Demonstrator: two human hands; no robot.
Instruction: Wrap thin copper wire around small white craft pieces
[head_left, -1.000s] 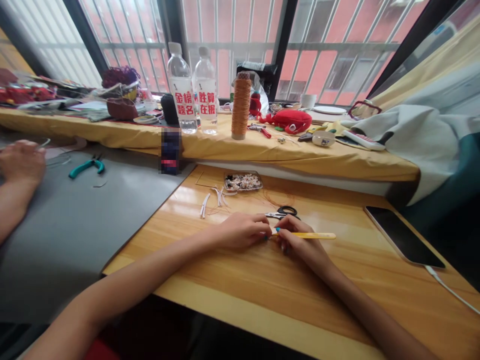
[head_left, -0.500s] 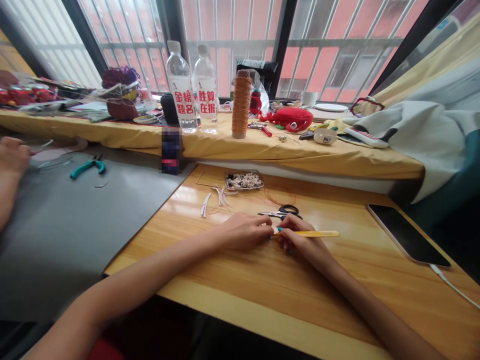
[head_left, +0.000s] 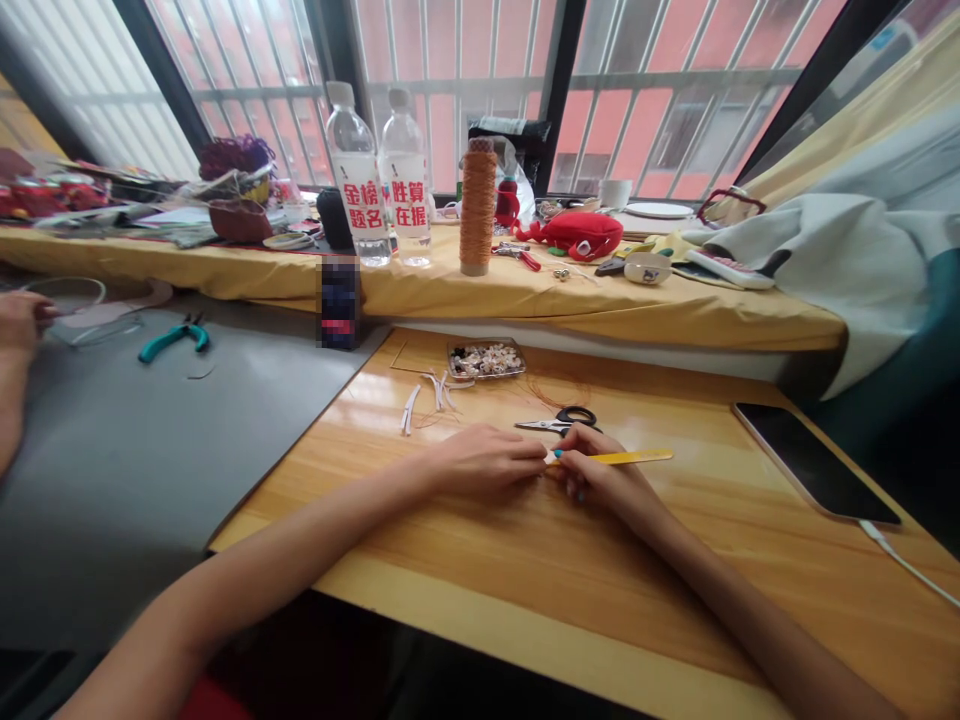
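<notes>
Over the wooden table my right hand (head_left: pixel 596 470) is closed around a slim, flat yellow tool (head_left: pixel 637 457) whose far end sticks out to the right. Its working tip is hidden between the hands. My left hand (head_left: pixel 491 462) lies palm down just to the left, fingers bent and pinched together. A small white piece (head_left: pixel 550 457) shows between the fingertips of both hands; its shape is mostly covered. Right behind the hands lie black-handled scissors (head_left: pixel 559 424), blades pointing left. White strips (head_left: pixel 439 392) and a clear tray (head_left: pixel 487 360) of small pale and dark pieces are farther back.
A phone (head_left: pixel 814 460) with a white cable lies at right. On the grey mat (head_left: pixel 142 420) are teal pliers (head_left: pixel 174 338), near a co-worker's hand (head_left: pixel 19 325) holding a clear loop. Bottles (head_left: pixel 405 190) and an orange thread spool (head_left: pixel 478 210) stand on the cloth-covered ledge.
The yellow tool's outer end has tilted up slightly, and my left fingers have shifted a little. At far left the co-worker's hand has moved down, with a clear loop now showing.
</notes>
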